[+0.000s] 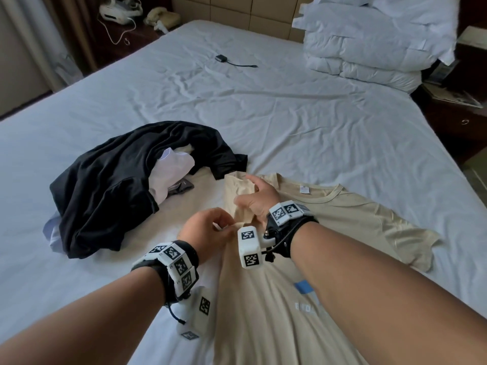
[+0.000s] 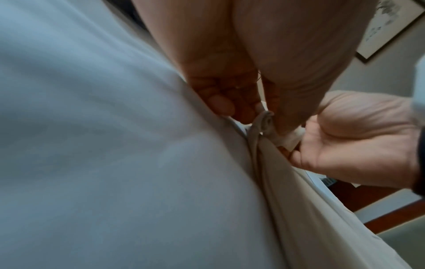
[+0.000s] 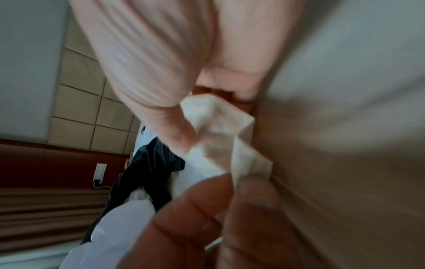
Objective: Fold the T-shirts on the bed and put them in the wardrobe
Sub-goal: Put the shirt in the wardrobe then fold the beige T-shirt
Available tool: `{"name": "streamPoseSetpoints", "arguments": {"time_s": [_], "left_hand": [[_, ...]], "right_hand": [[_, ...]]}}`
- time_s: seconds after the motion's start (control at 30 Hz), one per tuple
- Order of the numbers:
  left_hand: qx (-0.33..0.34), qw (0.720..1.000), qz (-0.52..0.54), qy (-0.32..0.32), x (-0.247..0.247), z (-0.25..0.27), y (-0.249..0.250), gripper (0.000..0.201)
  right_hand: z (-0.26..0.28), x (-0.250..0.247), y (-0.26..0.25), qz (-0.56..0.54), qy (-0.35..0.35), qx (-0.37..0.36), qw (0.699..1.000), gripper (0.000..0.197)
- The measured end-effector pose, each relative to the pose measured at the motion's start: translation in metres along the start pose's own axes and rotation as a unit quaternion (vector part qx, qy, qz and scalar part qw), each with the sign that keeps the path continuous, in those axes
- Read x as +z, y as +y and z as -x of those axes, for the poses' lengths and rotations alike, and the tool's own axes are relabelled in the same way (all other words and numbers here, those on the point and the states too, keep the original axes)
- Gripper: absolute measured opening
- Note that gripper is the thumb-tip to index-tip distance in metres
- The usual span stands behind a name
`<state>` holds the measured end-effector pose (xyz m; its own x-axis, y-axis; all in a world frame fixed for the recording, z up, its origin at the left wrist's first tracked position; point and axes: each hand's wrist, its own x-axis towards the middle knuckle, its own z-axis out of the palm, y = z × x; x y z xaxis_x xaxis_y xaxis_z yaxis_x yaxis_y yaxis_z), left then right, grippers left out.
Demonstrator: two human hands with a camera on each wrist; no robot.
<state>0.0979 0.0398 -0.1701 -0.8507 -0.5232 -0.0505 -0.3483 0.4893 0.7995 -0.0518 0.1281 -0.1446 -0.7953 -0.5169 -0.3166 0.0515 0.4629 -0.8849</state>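
Note:
A beige T-shirt (image 1: 263,306) lies face up on the bed (image 1: 263,114), its left side folded inward and its left sleeve (image 1: 238,188) turned over the chest. My left hand (image 1: 210,230) pinches the folded edge of the beige T-shirt (image 2: 264,123) near the armpit. My right hand (image 1: 257,201) grips the bunched sleeve fabric (image 3: 220,134) just beyond it; the two hands almost touch. A heap of a black T-shirt (image 1: 126,185) with a white T-shirt (image 1: 171,169) tucked inside lies to the left.
A folded white duvet and pillows (image 1: 369,46) are stacked at the bed's far right. A small black device with a cable (image 1: 222,59) lies mid-bed. Dark nightstands stand at the far left (image 1: 126,30) and at the right (image 1: 453,111). The wardrobe is not in view.

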Motion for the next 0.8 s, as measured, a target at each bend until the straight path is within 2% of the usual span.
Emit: {"name": "streamPoseSetpoints", "arguments": {"time_s": [0.17, 0.3, 0.37, 0.43, 0.57, 0.67, 0.8], "left_hand": [[0.061, 0.997, -0.047, -0.014, -0.007, 0.001, 0.006, 0.017], [0.074, 0.99, -0.074, -0.094, -0.005, -0.001, 0.01, 0.013], [0.065, 0.981, -0.117, -0.139, 0.001, 0.001, 0.011, 0.014], [0.058, 0.973, -0.154, -0.161, 0.005, 0.003, 0.012, 0.029], [0.059, 0.967, -0.175, -0.177, 0.004, 0.003, 0.019, 0.028], [0.043, 0.966, -0.185, -0.173, 0.006, 0.003, 0.027, 0.024], [0.015, 0.974, -0.151, -0.166, 0.018, 0.003, 0.048, 0.034]], "right_hand": [[-0.003, -0.016, 0.008, 0.016, 0.088, 0.024, 0.996, 0.051], [-0.002, -0.033, 0.023, 0.033, 0.139, 0.028, 0.989, 0.042], [0.001, -0.041, 0.032, 0.066, 0.139, 0.036, 0.987, 0.041], [0.004, -0.048, 0.04, 0.114, 0.137, 0.042, 0.983, 0.043], [0.013, -0.063, 0.053, 0.276, 0.112, 0.037, 0.954, 0.059], [0.026, -0.079, 0.065, 0.317, 0.104, 0.039, 0.942, 0.059], [0.044, -0.103, 0.079, 0.354, 0.094, 0.038, 0.93, 0.056]]}}
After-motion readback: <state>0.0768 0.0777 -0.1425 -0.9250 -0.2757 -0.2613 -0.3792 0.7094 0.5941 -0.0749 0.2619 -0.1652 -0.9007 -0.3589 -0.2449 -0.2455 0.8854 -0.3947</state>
